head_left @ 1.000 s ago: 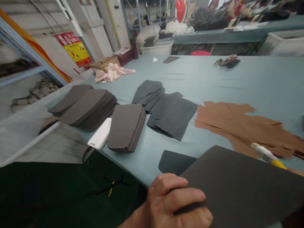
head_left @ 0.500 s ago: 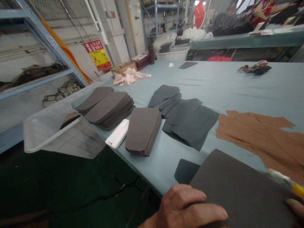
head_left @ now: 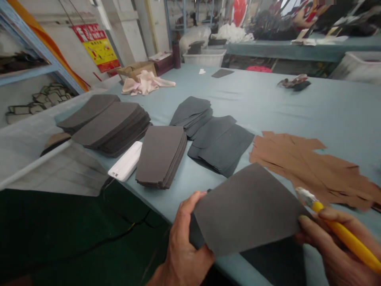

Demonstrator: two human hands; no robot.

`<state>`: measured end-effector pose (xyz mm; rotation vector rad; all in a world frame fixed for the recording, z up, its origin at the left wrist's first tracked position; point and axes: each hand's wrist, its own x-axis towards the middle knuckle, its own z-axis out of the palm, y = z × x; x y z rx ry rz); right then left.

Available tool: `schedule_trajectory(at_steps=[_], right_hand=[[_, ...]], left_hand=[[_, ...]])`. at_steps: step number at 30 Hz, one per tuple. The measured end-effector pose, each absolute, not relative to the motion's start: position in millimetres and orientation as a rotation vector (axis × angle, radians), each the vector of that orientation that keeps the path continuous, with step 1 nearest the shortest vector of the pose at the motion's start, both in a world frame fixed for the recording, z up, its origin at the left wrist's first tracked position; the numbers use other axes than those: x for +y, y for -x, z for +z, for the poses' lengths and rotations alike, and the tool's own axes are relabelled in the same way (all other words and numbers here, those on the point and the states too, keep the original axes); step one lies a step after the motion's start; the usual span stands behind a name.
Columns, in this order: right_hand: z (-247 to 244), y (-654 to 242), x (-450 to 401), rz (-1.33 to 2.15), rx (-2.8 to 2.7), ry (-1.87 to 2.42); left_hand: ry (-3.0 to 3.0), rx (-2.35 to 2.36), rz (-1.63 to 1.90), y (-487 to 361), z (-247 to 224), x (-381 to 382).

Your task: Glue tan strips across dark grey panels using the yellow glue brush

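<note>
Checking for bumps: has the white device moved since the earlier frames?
No; the white device still sits by the table edge, left of the front stack.

The grey panel (head_left: 247, 210) hides part of the dark sheet (head_left: 276, 258) beneath it and the tip of the left hand's (head_left: 186, 246) thumb. The right hand (head_left: 336, 256) and its yellow handle (head_left: 345, 235) are cut off at the right. The poster's (head_left: 97, 49) writing is too blurred to read, and the top edge crops the person (head_left: 305, 16) past the surface's (head_left: 253, 103) far edge
</note>
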<state>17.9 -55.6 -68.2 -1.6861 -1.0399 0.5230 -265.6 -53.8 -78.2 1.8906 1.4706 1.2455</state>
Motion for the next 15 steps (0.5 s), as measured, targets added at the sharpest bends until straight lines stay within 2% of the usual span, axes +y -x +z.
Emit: schedule_trajectory(at_steps=[4,15], right_hand=[[-60,-12,-55,0.592,-0.811,1.732],[-57,-10,-63,0.658,-0.680,1.816]], left_hand=[[-1.746,1.515,1.143,265,-89,-61],[-1.519,1.491,1.036,258,-92,-68]])
